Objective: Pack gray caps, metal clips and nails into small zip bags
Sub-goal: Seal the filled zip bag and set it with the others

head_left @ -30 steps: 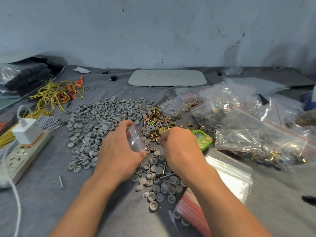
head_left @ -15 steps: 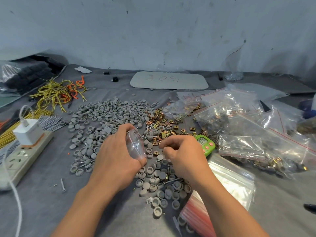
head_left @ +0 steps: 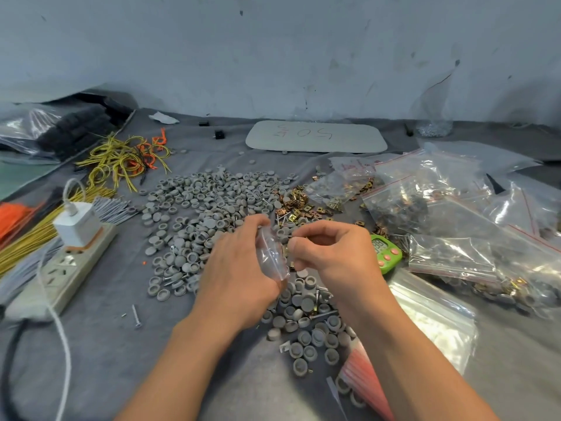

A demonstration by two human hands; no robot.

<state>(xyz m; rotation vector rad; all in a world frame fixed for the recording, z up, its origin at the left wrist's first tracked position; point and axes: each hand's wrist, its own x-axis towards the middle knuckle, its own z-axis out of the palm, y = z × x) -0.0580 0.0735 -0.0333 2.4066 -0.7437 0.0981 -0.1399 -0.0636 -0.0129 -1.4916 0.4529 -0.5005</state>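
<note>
At frame centre your left hand (head_left: 239,278) grips the bag (head_left: 270,253) upright, mouth turned right, while your right hand (head_left: 334,256), just beside that mouth, pinches a small piece (head_left: 286,250) I cannot identify.

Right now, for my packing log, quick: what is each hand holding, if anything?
Left hand: holds a small clear zip bag.
Right hand: fingertips pinched at the bag's mouth; whether they hold anything cannot be told.
</note>
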